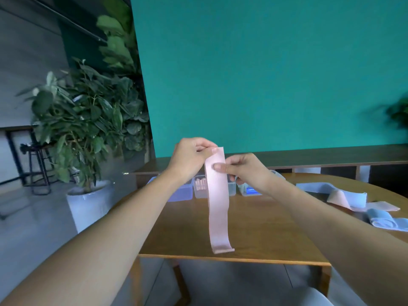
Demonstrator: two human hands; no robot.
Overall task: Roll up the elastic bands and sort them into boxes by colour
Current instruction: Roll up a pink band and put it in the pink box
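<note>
A pink elastic band hangs straight down above the wooden table. My left hand pinches its top end. My right hand pinches the band a little lower, thumb on its front. Behind the band stand clear plastic boxes: one on the left, a middle one with pink rolls, and one on the right, partly hidden by my right hand. Loose blue and pink bands lie on the table at the right, with a blue band nearer the edge.
A teal wall rises behind the table, with a low wooden shelf along it. A large potted plant in a white pot stands left of the table. A black stool is at far left. A white chair seat shows below the table.
</note>
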